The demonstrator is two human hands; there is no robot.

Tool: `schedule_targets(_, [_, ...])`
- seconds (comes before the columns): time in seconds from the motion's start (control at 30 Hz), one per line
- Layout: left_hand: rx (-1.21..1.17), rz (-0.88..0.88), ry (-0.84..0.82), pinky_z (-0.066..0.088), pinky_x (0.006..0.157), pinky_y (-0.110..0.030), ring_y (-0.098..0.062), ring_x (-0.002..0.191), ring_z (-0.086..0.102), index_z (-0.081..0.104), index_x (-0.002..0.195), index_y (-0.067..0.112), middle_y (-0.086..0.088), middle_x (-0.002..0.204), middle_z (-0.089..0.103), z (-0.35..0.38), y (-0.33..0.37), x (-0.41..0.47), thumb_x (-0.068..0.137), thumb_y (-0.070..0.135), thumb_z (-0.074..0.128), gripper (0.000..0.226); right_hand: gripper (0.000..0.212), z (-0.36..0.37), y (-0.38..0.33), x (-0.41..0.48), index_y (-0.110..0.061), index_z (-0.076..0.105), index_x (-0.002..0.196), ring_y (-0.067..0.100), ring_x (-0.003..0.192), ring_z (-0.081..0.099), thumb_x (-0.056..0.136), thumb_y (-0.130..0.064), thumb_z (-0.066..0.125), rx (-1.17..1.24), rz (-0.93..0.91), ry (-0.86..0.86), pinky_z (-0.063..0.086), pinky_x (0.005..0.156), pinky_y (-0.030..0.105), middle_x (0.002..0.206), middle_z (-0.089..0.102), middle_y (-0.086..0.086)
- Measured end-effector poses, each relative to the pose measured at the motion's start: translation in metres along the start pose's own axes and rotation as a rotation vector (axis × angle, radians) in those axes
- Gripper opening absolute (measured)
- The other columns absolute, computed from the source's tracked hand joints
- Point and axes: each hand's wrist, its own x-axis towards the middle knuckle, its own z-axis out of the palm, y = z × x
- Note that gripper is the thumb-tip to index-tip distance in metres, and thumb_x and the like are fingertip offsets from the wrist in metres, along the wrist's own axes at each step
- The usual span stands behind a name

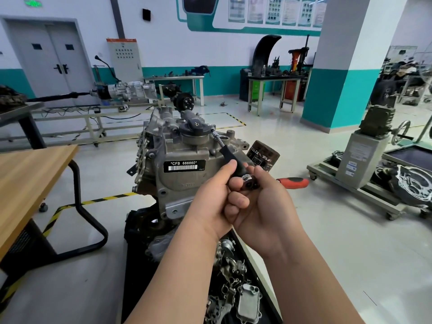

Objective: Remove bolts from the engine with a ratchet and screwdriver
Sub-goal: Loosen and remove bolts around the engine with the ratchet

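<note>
A grey engine (pixel 182 155) with a black "CFB 666660" label stands in front of me. A black-handled screwdriver (pixel 225 152) runs from my hands up to a bolt (pixel 212 130) beside the black oil cap (pixel 195 127). My left hand (pixel 215 192) grips the screwdriver's handle. A ratchet head (pixel 249 180) sits on the handle's end, and its red grip (pixel 293 182) sticks out to the right. My right hand (pixel 259 202) is wrapped round the ratchet head.
A dark oil filter (pixel 263 157) juts from the engine's right side. Below my arms a black tray (pixel 131 265) holds several loose metal parts. A wooden table (pixel 28 183) stands at left, a cart with engine parts (pixel 364 164) at right.
</note>
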Motion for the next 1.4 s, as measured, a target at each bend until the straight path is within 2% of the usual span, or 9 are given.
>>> schedule_targets(0.4, [-0.015,0.026,-0.015,0.024,0.024,-0.01,-0.002,0.024,0.041,0.062,0.038,0.015,0.008,0.036,0.043,0.0,0.001,0.001,0.096,0.037,0.054,0.062,0.027,0.002,-0.001,-0.001,-0.016,0.057,0.086,0.01,0.033,0.037,0.101,-0.033,0.041,0.077,0.023,0.007,0.036,0.035,0.019,0.059,0.052,0.002])
schedule_targets(0.57, [0.02,0.034,0.004,0.02,0.025,-0.013,-0.005,0.023,0.035,0.055,0.035,0.016,0.008,0.036,0.038,-0.003,-0.001,0.004,0.094,0.04,0.056,0.064,0.032,-0.001,-0.001,0.002,-0.012,0.055,0.082,0.013,0.034,0.036,0.102,-0.032,0.04,-0.117,-0.058,0.032,0.035,0.038,0.021,0.056,0.051,0.004])
schedule_targets(0.67, [0.072,0.048,0.0,0.022,0.033,-0.016,-0.011,0.027,0.034,0.055,0.041,0.015,0.007,0.035,0.033,-0.003,-0.003,0.005,0.095,0.043,0.053,0.061,0.028,-0.003,-0.005,0.003,-0.009,0.053,0.088,0.018,0.035,0.036,0.101,-0.032,0.042,-0.449,-0.142,0.081,0.033,0.042,0.025,0.056,0.054,0.006])
schedule_targets(0.8, [0.042,0.102,-0.008,0.042,0.05,-0.027,-0.017,0.053,0.046,0.076,0.086,0.018,-0.005,0.061,0.047,0.005,-0.003,0.003,0.099,0.036,0.047,0.037,0.02,0.0,-0.018,0.002,-0.018,0.055,0.09,0.019,0.044,0.049,0.097,-0.032,0.043,-1.057,-0.356,0.144,0.04,0.046,0.026,0.061,0.06,0.001])
schedule_targets(0.9, [-0.027,0.104,-0.022,0.045,0.092,-0.033,-0.019,0.091,0.061,0.071,0.102,0.014,-0.005,0.093,0.068,0.008,-0.003,0.002,0.1,0.029,0.046,0.029,0.019,0.001,-0.024,0.004,-0.024,0.046,0.104,0.019,0.065,0.051,0.098,-0.041,0.038,-1.707,-0.588,0.225,0.041,0.058,0.033,0.069,0.053,-0.008])
schedule_targets(1.0, [-0.069,0.072,-0.097,0.046,0.087,-0.025,-0.012,0.083,0.066,0.066,0.099,0.017,0.0,0.081,0.071,0.008,-0.001,0.001,0.102,0.031,0.041,0.029,0.022,0.007,-0.023,0.001,-0.025,0.041,0.108,0.015,0.053,0.038,0.098,-0.042,0.032,-2.134,-0.802,0.269,0.024,0.048,0.029,0.064,0.038,-0.009])
schedule_targets(1.17, [-0.036,0.121,-0.159,0.049,0.078,-0.024,-0.01,0.078,0.067,0.064,0.098,0.02,0.003,0.079,0.07,0.008,0.001,0.007,0.097,0.036,0.044,0.026,0.02,0.012,-0.024,0.006,-0.027,0.042,0.097,0.022,0.059,0.042,0.096,-0.044,0.033,-2.028,-0.909,0.298,0.026,0.051,0.031,0.064,0.038,-0.01])
schedule_targets(1.27, [-0.031,0.123,-0.114,0.043,0.086,-0.027,-0.016,0.092,0.059,0.069,0.104,0.018,-0.002,0.099,0.066,0.008,-0.002,0.007,0.074,0.044,0.064,0.04,0.03,0.01,-0.026,0.016,-0.023,0.048,0.091,0.024,0.073,0.054,0.094,-0.051,0.037,-1.85,-0.718,0.319,0.038,0.063,0.033,0.073,0.054,-0.006])
schedule_targets(1.4, [-0.029,0.121,-0.031,0.045,0.048,-0.021,-0.012,0.052,0.056,0.07,0.094,0.015,0.0,0.065,0.06,0.005,-0.011,0.009,0.094,0.037,0.056,0.026,0.023,0.009,-0.029,0.025,-0.019,0.055,0.07,0.018,0.049,0.056,0.088,-0.032,0.047,-1.382,-0.429,0.231,0.038,0.05,0.026,0.05,0.058,-0.004])
